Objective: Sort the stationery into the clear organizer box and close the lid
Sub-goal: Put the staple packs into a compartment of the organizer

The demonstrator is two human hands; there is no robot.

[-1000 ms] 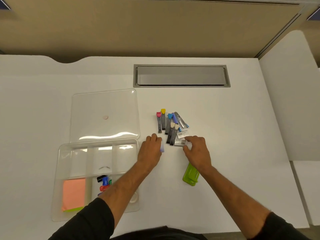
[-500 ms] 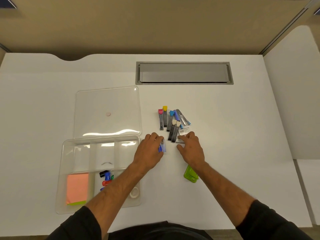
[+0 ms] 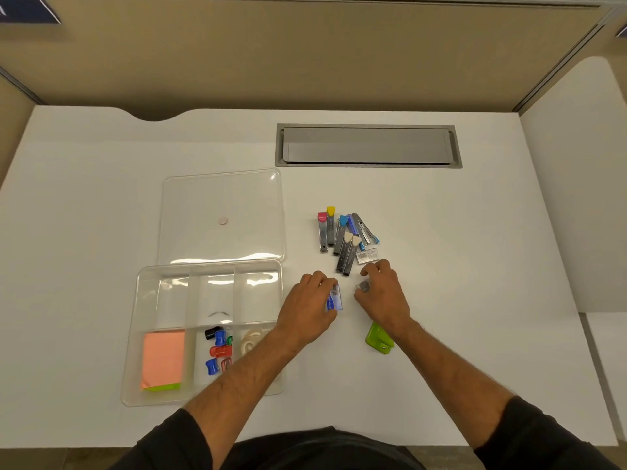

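The clear organizer box (image 3: 137,337) lies open at the left of the white desk, with its lid (image 3: 220,198) flat behind it. Inside are orange sticky notes (image 3: 162,359), several coloured clips (image 3: 218,351) and a tape roll (image 3: 249,340). My left hand (image 3: 310,307) grips a small clear case with a blue label (image 3: 334,301). My right hand (image 3: 383,295) holds a small clear case with grey contents (image 3: 363,287). Behind the hands lies a pile of lead tubes with coloured caps (image 3: 344,237) and another small labelled case (image 3: 367,256). A green stapler (image 3: 378,339) lies under my right wrist.
A grey metal cable tray (image 3: 368,145) is set into the desk behind the pile. A white partition (image 3: 576,184) stands at the right and a beige wall panel at the back. My left forearm crosses the box's near right corner.
My right hand has drawn a small clear case back from the pile toward me. My left hand has pulled back slightly with the blue-labelled case. The camera has shifted a little.
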